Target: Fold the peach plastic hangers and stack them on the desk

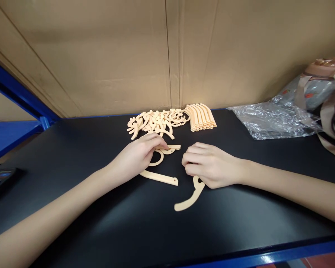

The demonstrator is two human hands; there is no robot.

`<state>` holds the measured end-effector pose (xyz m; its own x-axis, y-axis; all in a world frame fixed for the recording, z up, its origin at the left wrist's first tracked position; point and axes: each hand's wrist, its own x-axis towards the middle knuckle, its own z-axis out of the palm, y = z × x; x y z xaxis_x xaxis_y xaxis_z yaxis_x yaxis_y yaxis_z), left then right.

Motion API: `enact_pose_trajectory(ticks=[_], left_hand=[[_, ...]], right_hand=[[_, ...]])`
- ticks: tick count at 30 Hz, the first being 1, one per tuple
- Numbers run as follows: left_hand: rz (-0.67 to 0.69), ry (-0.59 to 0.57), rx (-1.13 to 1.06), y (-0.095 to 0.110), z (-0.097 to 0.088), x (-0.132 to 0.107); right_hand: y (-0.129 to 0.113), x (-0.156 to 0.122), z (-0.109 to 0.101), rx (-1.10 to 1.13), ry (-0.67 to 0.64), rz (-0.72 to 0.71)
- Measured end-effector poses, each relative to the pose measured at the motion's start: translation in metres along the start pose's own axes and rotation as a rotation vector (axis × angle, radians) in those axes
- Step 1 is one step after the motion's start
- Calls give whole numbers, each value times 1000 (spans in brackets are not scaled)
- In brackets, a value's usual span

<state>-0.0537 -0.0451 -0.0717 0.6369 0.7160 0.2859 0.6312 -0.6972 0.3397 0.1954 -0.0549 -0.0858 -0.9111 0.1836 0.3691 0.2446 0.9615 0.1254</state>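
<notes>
While the left hand (139, 158) pinches a hooked wooden piece (167, 150) at the middle of the black table (100, 216), the right hand (209, 163) is closed on the top of a curved piece (191, 197) that trails toward 6 o'clock. A flat strip (159, 177) lies just under the left fingers. The 2 held parts look close but apart, so mating them would mean turning their ends together; a loose pile (156, 121) sits at 12 o'clock, a neat stack (201, 116) at 1, and a plastic bag (270, 119) at 2.

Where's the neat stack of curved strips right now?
In the head view, the stack of curved strips sits at the back of the black table, just right of the loose pile and left of the clear plastic bag.
</notes>
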Motion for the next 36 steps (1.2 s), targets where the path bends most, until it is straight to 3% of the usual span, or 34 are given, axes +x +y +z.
enact_pose_trajectory(ticks=[5, 9, 12, 21, 31, 36], left_hand=[[-72, -9, 48, 5, -7, 0], [-121, 21, 323, 3, -12, 1], [-170, 0, 443, -4, -12, 3], [-270, 49, 440, -13, -8, 2], [-46, 117, 385, -2, -8, 1], [142, 2, 218, 14, -10, -1]], right_hand=[[4, 0, 1, -39, 116, 77], [1, 1, 0, -62, 232, 114], [-1, 1, -1, -75, 231, 104], [1, 1, -1, -83, 237, 103], [-8, -7, 4, -264, 245, -46], [-9, -4, 1, -282, 182, 20]])
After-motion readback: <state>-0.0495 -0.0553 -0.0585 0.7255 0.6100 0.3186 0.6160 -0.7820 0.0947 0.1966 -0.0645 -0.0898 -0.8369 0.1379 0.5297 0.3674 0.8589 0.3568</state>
